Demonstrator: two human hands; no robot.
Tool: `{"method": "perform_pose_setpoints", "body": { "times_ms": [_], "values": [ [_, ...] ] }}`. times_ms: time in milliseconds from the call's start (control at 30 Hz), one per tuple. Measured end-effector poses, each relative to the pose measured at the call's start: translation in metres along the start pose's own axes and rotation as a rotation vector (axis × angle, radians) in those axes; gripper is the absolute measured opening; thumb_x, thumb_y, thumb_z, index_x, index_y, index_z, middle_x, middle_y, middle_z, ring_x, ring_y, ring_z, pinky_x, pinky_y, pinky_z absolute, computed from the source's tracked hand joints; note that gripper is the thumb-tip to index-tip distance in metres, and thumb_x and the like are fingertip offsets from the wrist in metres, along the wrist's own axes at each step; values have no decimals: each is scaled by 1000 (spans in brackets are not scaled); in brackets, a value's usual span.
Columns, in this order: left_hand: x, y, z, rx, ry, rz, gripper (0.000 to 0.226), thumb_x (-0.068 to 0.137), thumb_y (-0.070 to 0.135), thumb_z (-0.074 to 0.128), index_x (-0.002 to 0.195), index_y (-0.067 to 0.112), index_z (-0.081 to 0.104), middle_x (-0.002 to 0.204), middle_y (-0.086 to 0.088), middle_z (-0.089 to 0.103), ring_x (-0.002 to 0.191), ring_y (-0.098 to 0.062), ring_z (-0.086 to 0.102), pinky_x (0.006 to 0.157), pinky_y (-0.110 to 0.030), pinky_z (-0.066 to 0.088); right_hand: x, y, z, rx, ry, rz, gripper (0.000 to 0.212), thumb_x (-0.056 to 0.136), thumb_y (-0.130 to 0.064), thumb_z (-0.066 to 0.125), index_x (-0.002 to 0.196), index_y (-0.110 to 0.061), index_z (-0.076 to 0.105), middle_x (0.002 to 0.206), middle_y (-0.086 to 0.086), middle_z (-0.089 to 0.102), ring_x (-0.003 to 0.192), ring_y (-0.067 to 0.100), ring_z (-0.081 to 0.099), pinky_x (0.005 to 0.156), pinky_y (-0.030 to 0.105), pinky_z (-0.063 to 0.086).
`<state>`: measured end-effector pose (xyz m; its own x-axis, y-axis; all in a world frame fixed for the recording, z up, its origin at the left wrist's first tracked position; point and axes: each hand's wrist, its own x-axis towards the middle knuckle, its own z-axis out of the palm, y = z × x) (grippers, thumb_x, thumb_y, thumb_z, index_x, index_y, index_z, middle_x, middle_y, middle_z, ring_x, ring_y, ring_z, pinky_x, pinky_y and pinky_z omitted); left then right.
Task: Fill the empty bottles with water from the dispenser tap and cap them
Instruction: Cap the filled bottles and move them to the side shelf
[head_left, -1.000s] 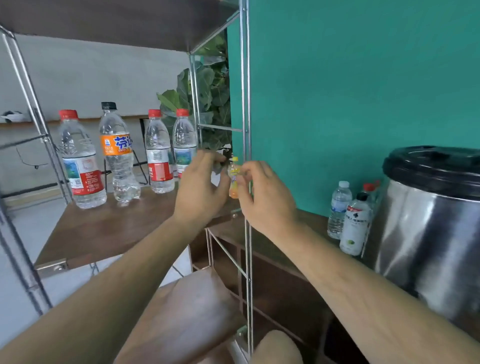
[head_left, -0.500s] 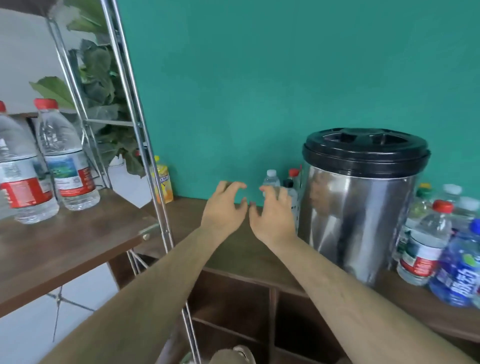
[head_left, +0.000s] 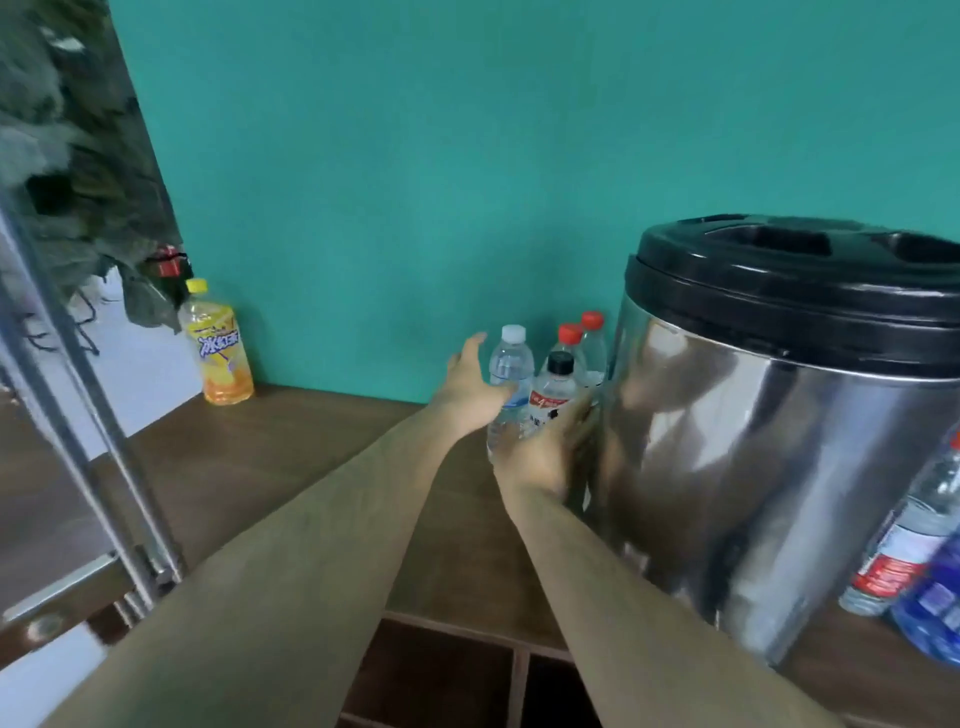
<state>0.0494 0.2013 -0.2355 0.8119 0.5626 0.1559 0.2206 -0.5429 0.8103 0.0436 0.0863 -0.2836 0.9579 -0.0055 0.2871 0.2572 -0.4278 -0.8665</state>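
White-capped bottle (head_left: 511, 364) between left hand (head_left: 467, 389) and right hand (head_left: 550, 452)

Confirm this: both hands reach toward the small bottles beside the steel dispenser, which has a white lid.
Wrong on the lid: the head view shows it black, not white. The left hand and right hand do reach toward the small bottles beside the steel dispenser.
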Motion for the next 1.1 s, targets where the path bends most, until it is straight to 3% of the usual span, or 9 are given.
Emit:
{"method": "perform_pose_setpoints", "body": {
  "times_ms": [167,333,400,500,600,767,900,1000,1100],
  "values": [
    [35,-7,24,-262,-193,23,96,83,2,79,158,26,24,124,4,63,117,-22,63,100,-37,50,10,21,23,63,92,10,90,96,-22,71,165,-10,15,165,19,30,151,35,30,120,38,21],
    [34,-10,32,-209,-101,83,14,87,7,70,99,4,63,84,-4,66,75,-15,62,75,-35,52,6,26,28,-19,97,-6,91,96,-28,70,166,-12,14,162,18,34,147,35,36,116,41,26],
    [19,-15,30,-178,-24,111,13,86,8,71,86,3,59,73,-11,61,62,-8,52,62,-23,44,5,28,25,-66,78,3,91,97,-31,69,166,-14,12,162,16,34,146,35,37,113,41,26],
    [-13,-26,19,-219,24,74,25,83,10,79,100,13,61,86,-8,68,68,0,62,61,-11,45,-5,29,13,-97,-22,-29,93,98,-32,68,167,-13,7,162,16,32,147,33,34,114,41,27],
    [-49,-34,3,-213,62,-13,48,81,11,82,122,9,56,106,-10,69,96,-19,71,80,-33,57,-26,27,-1,-66,-71,-64,94,96,-31,72,166,-13,11,159,15,38,144,33,39,112,40,34],
    [-127,-33,-22,-138,144,-35,35,82,7,79,112,6,60,97,-10,69,83,-18,69,79,-39,59,-74,29,-33,7,-267,-157,95,95,-35,73,164,-18,9,157,13,39,142,33,43,107,47,46],
    [-199,-25,-41,-66,219,-65,42,81,14,82,115,16,57,100,3,67,87,-5,67,78,-26,55,-105,31,-74,-5,-415,-267,95,94,-45,74,163,-15,15,153,9,44,139,29,48,109,43,46],
    [-250,-15,-61,-2,201,-81,47,80,21,84,119,17,58,105,2,70,96,-13,70,93,-44,58,-125,19,-108,-18,-480,-365,94,90,-54,73,161,-19,21,153,4,48,137,26,52,106,46,50],
    [-298,7,-85,15,276,-44,58,79,39,86,126,31,54,113,13,69,105,-8,68,97,-46,56,-142,-10,-143,26,-458,-485,93,87,-61,73,158,-24,26,146,-3,54,131,21,57,100,46,53]
  ]
}}
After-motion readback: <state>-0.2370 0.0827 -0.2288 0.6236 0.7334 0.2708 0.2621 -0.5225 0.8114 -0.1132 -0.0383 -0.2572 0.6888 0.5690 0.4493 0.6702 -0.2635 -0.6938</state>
